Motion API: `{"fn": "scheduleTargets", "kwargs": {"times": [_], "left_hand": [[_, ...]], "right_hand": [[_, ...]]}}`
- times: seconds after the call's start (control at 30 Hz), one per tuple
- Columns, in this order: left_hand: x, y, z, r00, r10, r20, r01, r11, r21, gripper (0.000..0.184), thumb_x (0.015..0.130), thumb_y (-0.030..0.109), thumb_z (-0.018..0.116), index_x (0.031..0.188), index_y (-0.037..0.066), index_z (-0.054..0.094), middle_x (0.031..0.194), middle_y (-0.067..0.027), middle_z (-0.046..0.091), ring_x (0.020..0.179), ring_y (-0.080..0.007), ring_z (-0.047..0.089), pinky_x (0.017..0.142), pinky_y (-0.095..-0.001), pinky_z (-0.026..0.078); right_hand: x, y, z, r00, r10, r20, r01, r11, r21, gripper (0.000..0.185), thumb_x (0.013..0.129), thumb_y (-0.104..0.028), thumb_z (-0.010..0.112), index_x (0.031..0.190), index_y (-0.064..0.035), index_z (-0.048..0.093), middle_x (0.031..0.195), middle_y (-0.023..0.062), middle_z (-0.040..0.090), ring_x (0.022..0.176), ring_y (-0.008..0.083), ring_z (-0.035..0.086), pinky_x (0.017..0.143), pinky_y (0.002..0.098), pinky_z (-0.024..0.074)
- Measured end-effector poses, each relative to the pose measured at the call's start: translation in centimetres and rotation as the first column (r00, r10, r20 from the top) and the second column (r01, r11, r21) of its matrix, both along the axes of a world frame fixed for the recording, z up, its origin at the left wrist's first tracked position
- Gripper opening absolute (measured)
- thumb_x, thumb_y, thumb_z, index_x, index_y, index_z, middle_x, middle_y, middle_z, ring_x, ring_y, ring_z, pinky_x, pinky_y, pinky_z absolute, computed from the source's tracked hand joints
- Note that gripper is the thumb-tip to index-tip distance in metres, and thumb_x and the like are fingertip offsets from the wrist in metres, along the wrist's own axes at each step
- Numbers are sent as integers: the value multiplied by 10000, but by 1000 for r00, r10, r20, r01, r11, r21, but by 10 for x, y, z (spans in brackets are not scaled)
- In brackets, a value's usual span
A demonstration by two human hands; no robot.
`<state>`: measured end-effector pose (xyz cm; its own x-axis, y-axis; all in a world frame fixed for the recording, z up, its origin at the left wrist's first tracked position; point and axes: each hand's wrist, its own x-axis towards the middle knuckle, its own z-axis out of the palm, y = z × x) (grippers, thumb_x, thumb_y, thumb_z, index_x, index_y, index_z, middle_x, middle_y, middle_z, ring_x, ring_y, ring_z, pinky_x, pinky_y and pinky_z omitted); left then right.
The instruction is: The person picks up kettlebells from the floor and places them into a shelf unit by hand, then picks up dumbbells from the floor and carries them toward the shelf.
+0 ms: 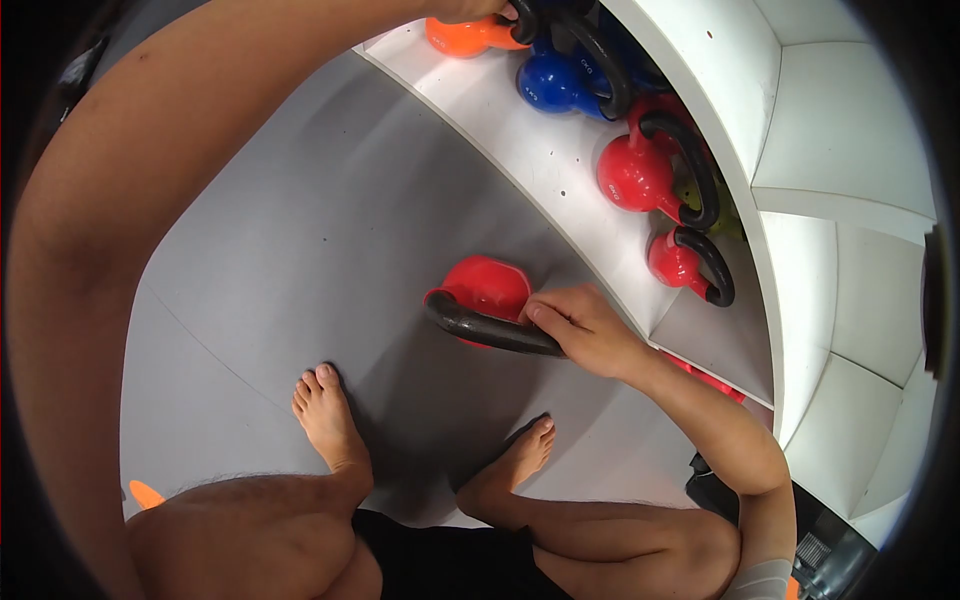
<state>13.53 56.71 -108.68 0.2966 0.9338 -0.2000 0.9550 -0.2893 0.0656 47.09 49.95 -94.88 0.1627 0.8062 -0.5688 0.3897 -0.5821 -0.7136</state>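
Note:
My right hand (585, 325) is closed on one end of the black handle of a red kettlebell (488, 285), over the grey floor in front of the shelf. At the top edge, my left hand (472, 9) is partly cut off by the frame. Its visible fingers are closed round the black handle of an orange kettlebell (460, 38) on the white shelf (540, 160). Beside that one sits a blue kettlebell (550, 82) with a black handle.
Further along the shelf are a larger red kettlebell (635, 172) and a smaller red one (672, 260). White cubby compartments (845, 125) stand at the right. My bare feet (335, 425) are on the floor. Dark equipment (835, 550) lies at the lower right.

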Motion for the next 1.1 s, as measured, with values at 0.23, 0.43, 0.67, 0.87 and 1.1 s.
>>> {"fn": "scheduleTargets", "kwargs": {"times": [0.23,0.43,0.67,0.87,1.1], "left_hand": [[12,4,12,949,286,133,-247,937,-247,403,1051,300,245,985,7,513,1058,-156,560,1091,-334,480,1019,-443,340],[7,2,5,974,211,87,-192,963,-190,374,1050,283,254,1003,19,515,1090,-160,567,1093,-340,487,1025,-439,347],[-1,-3,-7,998,24,-52,-25,1000,-10,257,1047,169,282,1051,57,512,1129,-144,585,1106,-311,530,1013,-421,399],[31,37,18,992,47,121,-23,982,-190,266,1047,187,280,1043,49,507,1144,-142,583,1129,-310,519,1022,-420,391],[323,180,91,509,-561,652,601,774,197,283,1048,200,272,1043,46,508,1145,-139,579,1134,-310,510,1031,-419,378]], "right_hand": [[5,-1,-6,999,7,-34,-6,1000,26,285,975,-202,482,898,6,660,626,75,537,558,130,510,553,313,412],[1,-1,-7,996,-68,-56,71,995,66,300,937,-210,507,736,9,547,571,142,450,512,228,424,545,380,370],[1,-3,-12,997,-58,-56,64,993,100,311,941,-222,514,731,5,541,547,140,402,499,202,372,524,373,336],[4,-4,-12,998,-22,-52,27,996,91,293,943,-231,500,809,6,612,592,124,484,551,183,451,561,352,376],[5,-3,-14,999,19,-35,-17,998,62,284,937,-201,491,865,9,667,646,129,560,600,188,534,600,335,422]]}}
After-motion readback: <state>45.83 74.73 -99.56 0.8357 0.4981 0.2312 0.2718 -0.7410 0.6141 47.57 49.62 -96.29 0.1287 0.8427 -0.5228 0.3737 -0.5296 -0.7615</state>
